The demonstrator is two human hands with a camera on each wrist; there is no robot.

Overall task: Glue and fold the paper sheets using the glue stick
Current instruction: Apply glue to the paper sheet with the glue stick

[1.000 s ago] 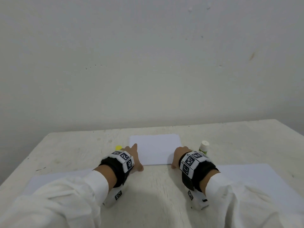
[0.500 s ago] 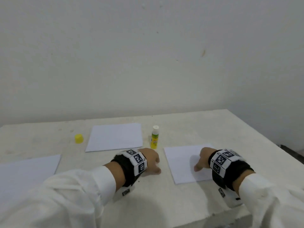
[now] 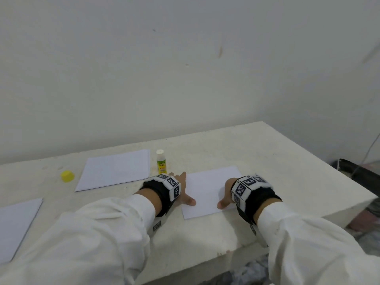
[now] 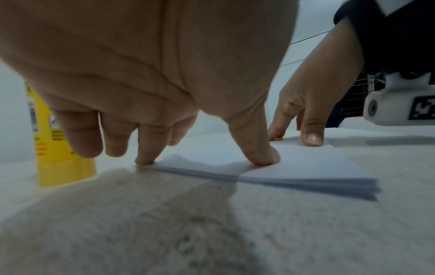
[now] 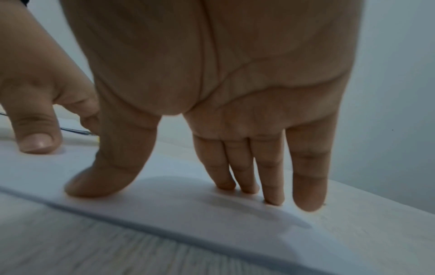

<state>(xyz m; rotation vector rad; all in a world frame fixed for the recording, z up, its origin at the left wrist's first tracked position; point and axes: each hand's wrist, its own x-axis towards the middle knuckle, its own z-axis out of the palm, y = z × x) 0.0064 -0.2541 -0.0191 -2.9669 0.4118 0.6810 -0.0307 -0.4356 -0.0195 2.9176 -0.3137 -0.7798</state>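
Shows a pale, rough-topped table (image 3: 267, 153), speckled and faintly stained, with its right corner and thick front edge in view. Behind it, shows a plain off-white wall (image 3: 164, 79), marked by a short brownish streak (image 3: 220, 52) high on the right and a few small dark specks. Past the table's right edge, shows a dark slanted object (image 3: 358, 173), too blurred to name. Below the front edge, shows blurred grey clutter (image 3: 253, 270) lying low on the floor. In the left wrist view, shows the grainy tabletop close up and, far back on the right, a dark wire grid (image 4: 357, 98).
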